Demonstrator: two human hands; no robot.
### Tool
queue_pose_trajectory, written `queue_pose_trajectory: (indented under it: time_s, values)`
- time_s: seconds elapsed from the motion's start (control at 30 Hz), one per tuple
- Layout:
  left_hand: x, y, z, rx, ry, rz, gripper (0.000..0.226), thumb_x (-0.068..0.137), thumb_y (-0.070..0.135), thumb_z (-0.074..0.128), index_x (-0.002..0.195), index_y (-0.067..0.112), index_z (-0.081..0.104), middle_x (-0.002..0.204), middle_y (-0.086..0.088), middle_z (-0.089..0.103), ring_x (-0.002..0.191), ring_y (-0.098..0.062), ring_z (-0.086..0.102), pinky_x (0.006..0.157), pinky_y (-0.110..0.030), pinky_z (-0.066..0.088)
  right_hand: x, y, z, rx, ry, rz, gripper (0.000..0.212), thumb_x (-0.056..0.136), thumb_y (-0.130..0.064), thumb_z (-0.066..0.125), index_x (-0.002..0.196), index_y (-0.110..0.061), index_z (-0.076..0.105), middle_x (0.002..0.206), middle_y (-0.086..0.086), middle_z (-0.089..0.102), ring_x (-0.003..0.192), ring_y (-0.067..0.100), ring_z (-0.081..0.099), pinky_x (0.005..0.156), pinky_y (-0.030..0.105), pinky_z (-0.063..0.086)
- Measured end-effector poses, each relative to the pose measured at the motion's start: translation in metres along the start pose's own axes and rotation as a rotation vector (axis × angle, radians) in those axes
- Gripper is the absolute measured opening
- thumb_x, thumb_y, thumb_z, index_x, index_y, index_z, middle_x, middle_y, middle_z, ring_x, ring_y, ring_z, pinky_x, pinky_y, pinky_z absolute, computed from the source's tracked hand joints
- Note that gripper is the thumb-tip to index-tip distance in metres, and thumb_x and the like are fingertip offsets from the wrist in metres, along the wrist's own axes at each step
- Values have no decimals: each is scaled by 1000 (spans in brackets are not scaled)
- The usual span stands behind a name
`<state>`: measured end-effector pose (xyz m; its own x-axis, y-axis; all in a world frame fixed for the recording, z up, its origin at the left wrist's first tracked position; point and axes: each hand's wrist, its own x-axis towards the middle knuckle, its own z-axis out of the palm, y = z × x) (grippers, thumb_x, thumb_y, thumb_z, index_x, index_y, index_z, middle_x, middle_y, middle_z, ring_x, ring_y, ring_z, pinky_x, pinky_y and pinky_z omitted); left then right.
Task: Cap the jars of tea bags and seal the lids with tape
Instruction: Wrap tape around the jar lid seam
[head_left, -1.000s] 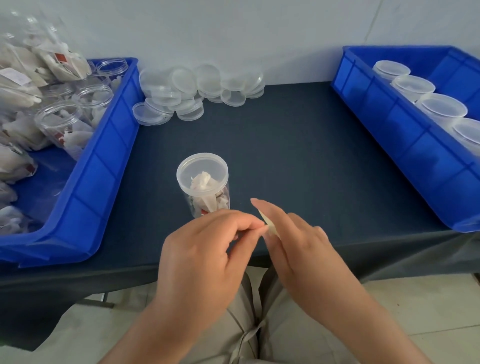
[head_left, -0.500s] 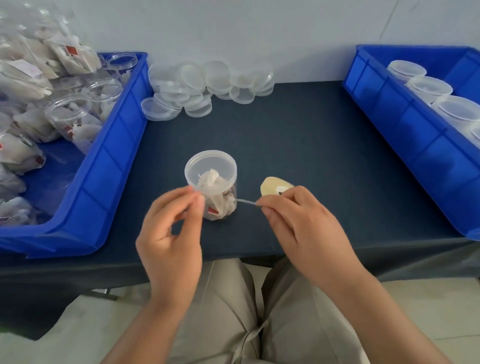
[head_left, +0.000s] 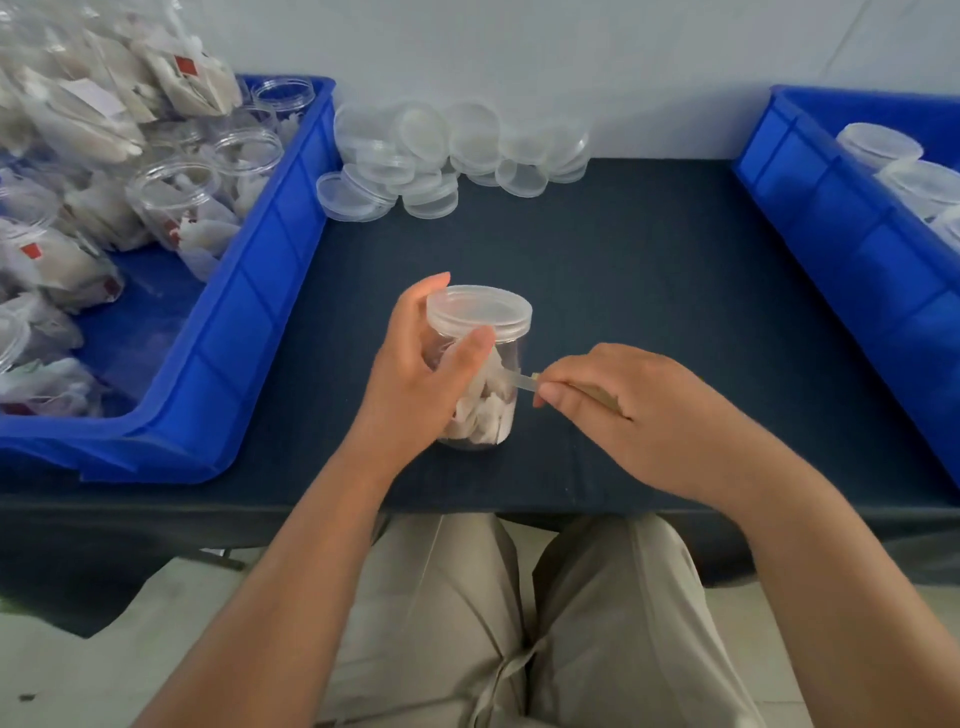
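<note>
A: Jar (head_left: 480, 374) position?
B: Upright, capped, on the dark table (head_left: 649, 291) between the two blue bins. Left hand (head_left: 415, 374) wrapped around its side, thumb just under the lid (head_left: 479, 309).
A: Right hand (head_left: 623, 415)?
B: Fingers pinched on a strip of tape (head_left: 523, 382) running to the jar wall

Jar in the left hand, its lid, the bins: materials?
Jar: clear glossy plastic, probably; tea bags show through the wall.
Lid: translucent, frosted-looking plastic.
Bins: opaque blue moulded plastic, ribbed walls, slight sheen.
</note>
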<state>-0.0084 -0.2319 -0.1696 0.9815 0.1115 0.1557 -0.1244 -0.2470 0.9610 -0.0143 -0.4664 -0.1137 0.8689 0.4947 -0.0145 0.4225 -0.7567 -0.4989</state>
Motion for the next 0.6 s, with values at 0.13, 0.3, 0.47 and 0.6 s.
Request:
queue_pose_trajectory:
  time_s: [0.13,0.3,0.47,0.6]
  values:
    - [0,4,0,16,-85,-64,56,92,74,40,147,63,35,118,60,43,118,24,49,93,-16,42,7,0,-13,88,-172,41,28,110,-54,39,105,-47,66,100,-28,65,89,-9,67,77,16,48]
    - [0,6,3,88,-40,-78,22,90,73,33,105,63,47,105,38,57,98,7,61,79,-25,49,20,1,-19,125,-199,84,29,110,-51,38,102,-45,65,85,-32,65,73,-2,70,69,28,45]
    - [0,8,3,131,-55,-58,23,90,78,31,101,65,45,102,38,58,94,7,61,72,-15,51,26,5,-18,103,-201,119,29,109,-55,39,100,-47,65,73,-33,64,69,-3,66,68,26,43]
    - [-2,13,3,89,-79,-43,31,87,75,44,109,53,47,103,36,59,96,11,63,68,-4,48,28,6,-19,97,-207,111,30,109,-55,39,100,-46,66,74,-34,64,65,-2,64,66,25,41]
